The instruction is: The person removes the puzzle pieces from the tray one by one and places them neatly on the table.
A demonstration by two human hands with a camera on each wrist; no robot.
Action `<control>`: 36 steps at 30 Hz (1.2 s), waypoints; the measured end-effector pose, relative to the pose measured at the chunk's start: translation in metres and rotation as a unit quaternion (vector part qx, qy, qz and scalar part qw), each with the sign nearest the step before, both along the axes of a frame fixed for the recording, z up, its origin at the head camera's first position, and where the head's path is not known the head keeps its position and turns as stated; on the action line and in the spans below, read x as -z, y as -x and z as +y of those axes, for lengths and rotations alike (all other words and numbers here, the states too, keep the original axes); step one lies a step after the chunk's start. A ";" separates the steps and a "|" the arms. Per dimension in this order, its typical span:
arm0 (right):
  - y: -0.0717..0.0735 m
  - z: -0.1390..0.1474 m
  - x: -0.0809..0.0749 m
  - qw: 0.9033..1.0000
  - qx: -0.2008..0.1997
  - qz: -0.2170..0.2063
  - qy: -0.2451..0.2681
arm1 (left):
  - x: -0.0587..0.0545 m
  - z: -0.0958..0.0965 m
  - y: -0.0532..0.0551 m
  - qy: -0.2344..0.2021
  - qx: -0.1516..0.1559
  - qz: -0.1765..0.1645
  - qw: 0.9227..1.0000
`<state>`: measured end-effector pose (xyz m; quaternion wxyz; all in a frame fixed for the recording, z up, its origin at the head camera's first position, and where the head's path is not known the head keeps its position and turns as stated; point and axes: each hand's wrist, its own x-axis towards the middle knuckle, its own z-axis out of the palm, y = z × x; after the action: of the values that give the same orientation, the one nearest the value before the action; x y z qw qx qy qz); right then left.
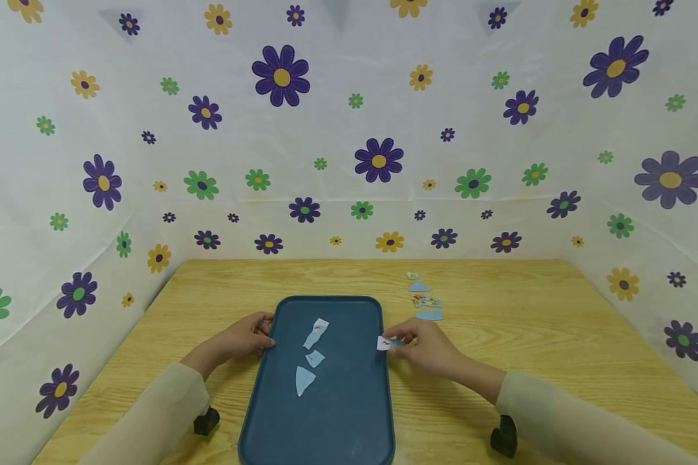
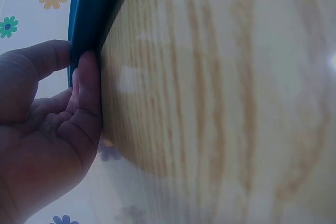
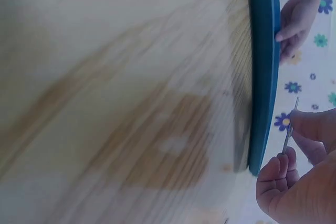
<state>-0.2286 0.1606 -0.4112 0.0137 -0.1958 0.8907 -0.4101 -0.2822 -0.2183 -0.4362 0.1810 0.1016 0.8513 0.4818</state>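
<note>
A dark blue tray (image 1: 349,413) lies on the wooden table. My left hand (image 1: 247,336) grips its left rim, thumb on top and fingers curled under the edge, as the left wrist view shows. My right hand (image 1: 424,345) pinches a white and light-blue picture piece (image 1: 383,343) over the tray's right rim. In the right wrist view that thin piece (image 3: 287,137) is seen edge-on between thumb and fingers. On the tray lie a long white-and-blue piece (image 1: 316,334), a small light-blue piece (image 1: 315,358) and a pointed light-blue piece (image 1: 304,380), all apart from one another.
Right of the tray's far end, several cut pieces sit in a column: a small yellowish one (image 1: 412,276), a blue triangle (image 1: 419,287), a multicoloured one (image 1: 426,301) and a flat blue one (image 1: 429,315). A flower-patterned sheet (image 1: 337,116) encloses the table (image 1: 529,310).
</note>
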 end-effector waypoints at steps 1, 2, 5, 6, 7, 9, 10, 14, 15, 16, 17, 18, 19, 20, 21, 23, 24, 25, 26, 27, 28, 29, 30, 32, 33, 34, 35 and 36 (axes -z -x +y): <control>0.001 0.003 0.000 1.000 0.002 0.001 -0.003 | 0.000 0.000 0.000 -0.001 -0.001 0.000 1.000; 0.002 0.005 0.001 1.000 0.001 0.002 -0.004 | -0.001 0.000 0.000 -0.002 -0.001 0.000 1.000; 0.005 0.013 0.002 1.000 -0.001 0.006 -0.011 | -0.001 0.001 -0.001 -0.005 0.000 0.000 1.000; 0.005 0.016 0.003 1.000 -0.001 0.006 -0.013 | -0.001 0.001 -0.001 -0.006 0.000 0.000 1.000; 0.006 0.019 0.003 1.000 -0.002 0.004 -0.013 | -0.001 0.001 -0.001 -0.007 0.000 -0.001 1.000; 0.007 0.024 0.004 1.000 -0.003 0.002 -0.013 | -0.001 0.001 -0.001 -0.006 0.003 0.000 1.000; 0.008 0.026 0.005 1.000 -0.001 -0.001 -0.012 | 0.000 0.001 -0.001 -0.006 0.004 0.000 1.000; 0.013 0.037 0.007 1.000 0.004 -0.013 -0.012 | 0.001 0.000 0.000 -0.004 0.005 0.002 1.000; 0.015 0.040 0.008 1.000 0.007 -0.017 -0.013 | 0.001 0.001 0.000 -0.004 0.005 0.002 1.000; 0.016 0.043 0.009 1.000 0.006 -0.020 -0.013 | 0.001 0.001 0.000 -0.004 0.003 0.002 1.000; 0.018 0.046 0.011 1.000 0.006 -0.022 -0.014 | 0.001 0.001 0.001 -0.004 0.001 0.001 1.000; 0.020 0.049 0.012 1.000 0.006 -0.024 -0.015 | 0.001 0.001 0.001 -0.003 0.001 0.000 1.000; 0.022 0.051 0.013 0.999 0.007 -0.027 -0.015 | 0.001 0.001 0.001 -0.003 0.002 0.000 1.000; 0.025 0.054 0.015 0.999 0.007 -0.030 -0.018 | 0.001 0.001 0.001 -0.003 0.002 -0.001 1.000; 0.026 0.057 0.015 0.999 0.006 -0.033 -0.018 | 0.001 0.001 0.000 -0.004 0.000 -0.003 1.000; 0.029 0.061 0.017 0.999 0.004 -0.037 -0.020 | 0.001 0.001 0.000 -0.004 0.001 -0.004 1.000; 0.030 0.063 0.017 0.999 0.000 -0.038 -0.020 | 0.001 0.001 -0.001 -0.004 0.003 -0.004 1.000; 0.031 0.065 0.017 0.999 -0.005 -0.038 -0.020 | 0.001 0.001 -0.001 -0.005 0.003 -0.004 1.000; 0.032 0.067 0.018 0.999 -0.009 -0.038 -0.020 | 0.001 0.001 -0.002 -0.005 0.002 -0.005 1.000; 0.033 0.068 0.017 0.999 -0.010 -0.037 -0.019 | 0.000 0.001 -0.002 -0.004 0.001 -0.005 1.000; 0.034 0.069 0.017 0.999 -0.010 -0.038 -0.020 | 0.000 0.001 -0.003 -0.004 0.001 -0.004 1.000; 0.035 0.071 0.017 0.999 -0.014 -0.038 -0.021 | 0.000 0.002 -0.003 -0.003 0.002 -0.003 1.000; 0.036 0.072 0.017 0.999 -0.015 -0.037 -0.023 | 0.000 0.002 -0.003 -0.003 0.002 -0.003 1.000; 0.038 0.075 0.017 0.999 -0.010 -0.039 -0.029 | -0.001 0.002 -0.003 -0.002 0.002 -0.002 1.000; 0.040 0.076 0.017 0.999 -0.009 -0.038 -0.031 | -0.001 0.002 -0.003 -0.002 0.002 -0.001 1.000; 0.041 0.077 0.017 0.999 -0.011 -0.038 -0.034 | -0.001 0.002 -0.003 -0.001 0.002 -0.001 1.000; 0.043 0.078 0.018 0.999 -0.012 -0.036 -0.036 | -0.001 0.002 -0.003 0.000 0.002 0.000 1.000; 0.045 0.080 0.018 0.999 -0.012 -0.036 -0.037 | -0.001 0.002 -0.003 0.000 0.002 0.000 1.000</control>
<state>-0.2736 0.2405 -0.4294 0.0576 -0.1910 0.9019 -0.3831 -0.2789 -0.2162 -0.4352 0.1818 0.1038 0.8513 0.4811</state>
